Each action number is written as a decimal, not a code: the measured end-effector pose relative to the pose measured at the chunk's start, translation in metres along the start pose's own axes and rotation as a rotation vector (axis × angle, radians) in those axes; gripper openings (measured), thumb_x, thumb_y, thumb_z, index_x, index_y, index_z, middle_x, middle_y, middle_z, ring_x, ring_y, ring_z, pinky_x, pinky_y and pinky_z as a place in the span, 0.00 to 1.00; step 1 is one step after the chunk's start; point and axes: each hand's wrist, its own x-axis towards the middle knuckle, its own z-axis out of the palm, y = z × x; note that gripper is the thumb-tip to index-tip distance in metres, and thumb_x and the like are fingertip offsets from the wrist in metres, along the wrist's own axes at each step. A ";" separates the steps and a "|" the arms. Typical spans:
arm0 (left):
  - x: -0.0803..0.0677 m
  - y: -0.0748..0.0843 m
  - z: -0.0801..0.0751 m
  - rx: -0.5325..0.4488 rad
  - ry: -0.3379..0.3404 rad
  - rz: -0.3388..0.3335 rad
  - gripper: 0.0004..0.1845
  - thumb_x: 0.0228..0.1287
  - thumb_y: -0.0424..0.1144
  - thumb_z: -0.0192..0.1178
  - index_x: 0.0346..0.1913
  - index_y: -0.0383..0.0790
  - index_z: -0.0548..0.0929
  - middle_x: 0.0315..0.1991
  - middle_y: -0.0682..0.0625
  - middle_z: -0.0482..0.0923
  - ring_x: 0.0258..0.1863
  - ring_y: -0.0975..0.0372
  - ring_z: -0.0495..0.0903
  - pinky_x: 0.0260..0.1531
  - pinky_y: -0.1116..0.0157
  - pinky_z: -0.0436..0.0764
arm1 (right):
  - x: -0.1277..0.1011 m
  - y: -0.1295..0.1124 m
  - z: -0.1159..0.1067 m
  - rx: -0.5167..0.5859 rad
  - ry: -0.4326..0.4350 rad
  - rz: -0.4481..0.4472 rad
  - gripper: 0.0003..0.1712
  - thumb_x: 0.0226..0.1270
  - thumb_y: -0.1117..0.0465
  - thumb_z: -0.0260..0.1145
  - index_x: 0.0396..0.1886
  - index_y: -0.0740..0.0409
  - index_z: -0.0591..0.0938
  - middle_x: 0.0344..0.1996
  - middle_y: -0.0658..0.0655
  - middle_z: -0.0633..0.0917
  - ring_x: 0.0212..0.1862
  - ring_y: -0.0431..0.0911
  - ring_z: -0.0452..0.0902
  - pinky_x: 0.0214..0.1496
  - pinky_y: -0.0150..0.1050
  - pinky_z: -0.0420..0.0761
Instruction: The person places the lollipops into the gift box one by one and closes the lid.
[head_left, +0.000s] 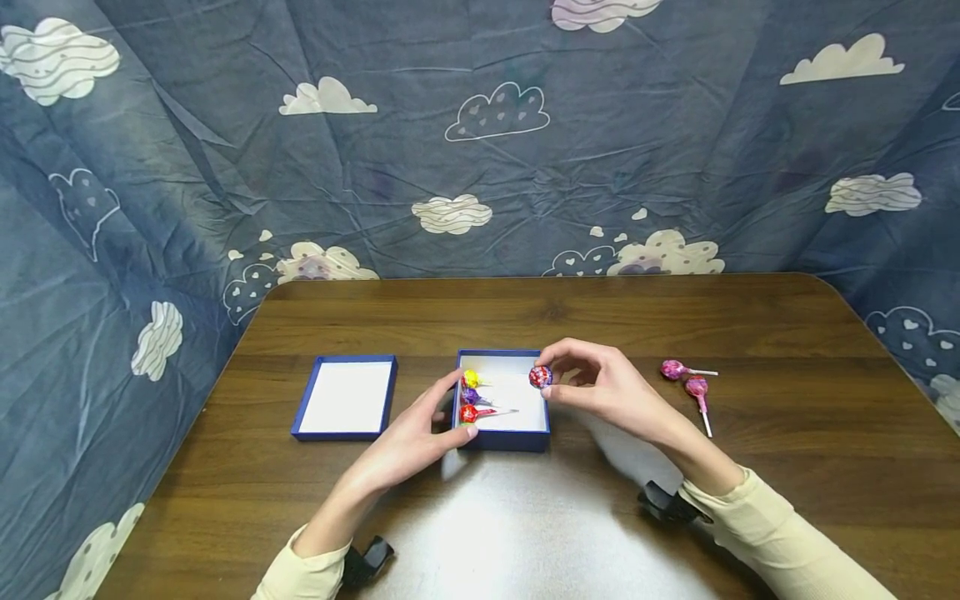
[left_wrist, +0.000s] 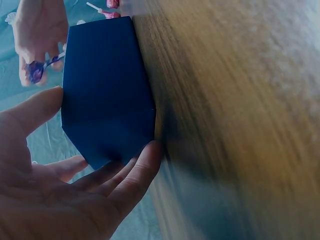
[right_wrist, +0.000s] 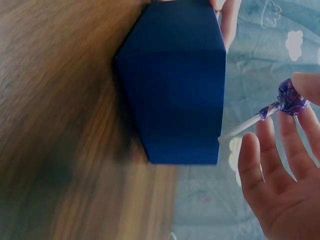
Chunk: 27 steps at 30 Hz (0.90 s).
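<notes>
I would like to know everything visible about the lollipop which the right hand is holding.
The lollipop has a round head in a shiny purple and red wrapper that looks like thin printed film, twisted where it meets a white stick. The right hand pinches it by the head, and its stick slants downward. In the head view it appears over the right edge of the open blue box; whether stick and box touch is unclear.

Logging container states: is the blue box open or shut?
Open: the head view shows lollipops inside the box, its top uncovered.
</notes>
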 end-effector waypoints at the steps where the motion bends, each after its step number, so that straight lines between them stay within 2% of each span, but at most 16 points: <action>1: 0.000 0.000 0.000 0.000 0.000 -0.001 0.41 0.64 0.49 0.66 0.76 0.58 0.58 0.75 0.45 0.54 0.61 0.44 0.71 0.58 0.42 0.69 | 0.002 0.000 0.002 0.007 -0.009 -0.007 0.15 0.61 0.66 0.72 0.47 0.52 0.83 0.39 0.52 0.85 0.39 0.50 0.80 0.36 0.39 0.79; 14: 0.001 0.000 -0.001 -0.008 -0.002 0.002 0.41 0.64 0.49 0.66 0.77 0.57 0.58 0.75 0.47 0.55 0.61 0.47 0.73 0.58 0.44 0.70 | 0.021 -0.009 0.024 0.044 -0.062 -0.026 0.15 0.66 0.63 0.70 0.52 0.55 0.82 0.44 0.51 0.84 0.44 0.49 0.81 0.42 0.44 0.81; 27: 0.000 -0.001 0.000 -0.031 0.004 0.018 0.40 0.64 0.47 0.66 0.76 0.56 0.59 0.74 0.48 0.56 0.60 0.48 0.73 0.57 0.43 0.70 | 0.047 0.002 0.032 -0.086 -0.266 0.008 0.14 0.65 0.64 0.69 0.50 0.56 0.82 0.45 0.51 0.84 0.44 0.46 0.82 0.46 0.48 0.81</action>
